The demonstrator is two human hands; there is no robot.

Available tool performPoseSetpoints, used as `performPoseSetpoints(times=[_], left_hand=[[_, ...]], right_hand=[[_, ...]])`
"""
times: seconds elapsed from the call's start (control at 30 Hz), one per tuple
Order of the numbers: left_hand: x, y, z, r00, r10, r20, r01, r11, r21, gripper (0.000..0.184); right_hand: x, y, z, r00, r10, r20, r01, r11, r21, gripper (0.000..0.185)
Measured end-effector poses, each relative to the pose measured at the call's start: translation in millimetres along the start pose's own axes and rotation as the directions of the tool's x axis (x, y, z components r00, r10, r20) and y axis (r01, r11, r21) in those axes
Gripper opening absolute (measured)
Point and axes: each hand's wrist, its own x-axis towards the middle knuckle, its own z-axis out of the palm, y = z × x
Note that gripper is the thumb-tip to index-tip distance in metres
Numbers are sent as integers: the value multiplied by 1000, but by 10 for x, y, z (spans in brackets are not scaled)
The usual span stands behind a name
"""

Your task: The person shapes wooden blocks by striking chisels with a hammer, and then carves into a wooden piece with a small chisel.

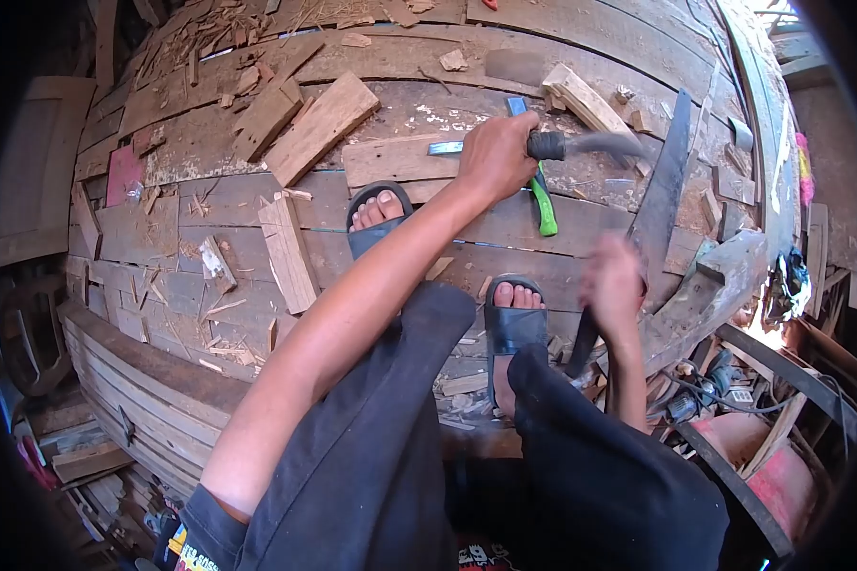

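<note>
The left hand (495, 160) is closed around the black-wrapped handle (546, 145) of a tool, whose grey end (605, 144) reaches out to the right and is smeared by blur. The right hand (613, 285) is blurred too, beside the lower part of a long dark blade (665, 186) that rises toward the top right; a dark bar (584, 343) shows just below that hand (I cannot tell whether the fingers are closed on the blade, the bar or both). The 2 hands are well apart, the left higher up and the right lower down.

Under the left hand and its handle, a green grip (545, 207) slants down across the plank floor (505, 224), with a blue piece (516, 107) showing above the knuckles and another blue strip (445, 148) to the left. A pale board (390, 162) lies on the floor beside that strip.

Farther left, 2 thick wood blocks lie close together, a light block (324, 128) and a browner block (269, 119), and a split block (288, 252) lies below them. Another block (588, 100) sits above the grey end. Wood chips are scattered widely. The person's 2 feet, in dark sandals (519, 328), rest on the planks, and a cord (733, 404) runs among clutter at lower right.
</note>
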Motion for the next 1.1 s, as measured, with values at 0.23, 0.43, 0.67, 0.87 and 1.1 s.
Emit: performPoseSetpoints(times=[0.23, 0.43, 0.67, 0.87, 1.1], left_hand=[[55, -54, -96, 999, -38, 1, 38, 998, -40, 22], [48, -64, -69, 999, -41, -2, 41, 999, -24, 22], [126, -121, -104, 998, -55, 24, 56, 998, -32, 26], [96, -132, -92, 999, -52, -1, 52, 997, -57, 24], [45, -149, -148, 998, -44, 40, 45, 998, -32, 25]], right_hand=[[54, -426, -453, 950, 61, -307, 39, 950, 310, 51], [166, -258, -39, 912, -34, -409, 271, 799, 537, 44], [55, -408, -277, 992, 78, -101, -54, 974, 218, 45], [213, -643, -245, 897, 6, -442, 302, 722, 623, 41], [66, -222, -121, 987, 98, 126, -121, 975, 189, 44]])
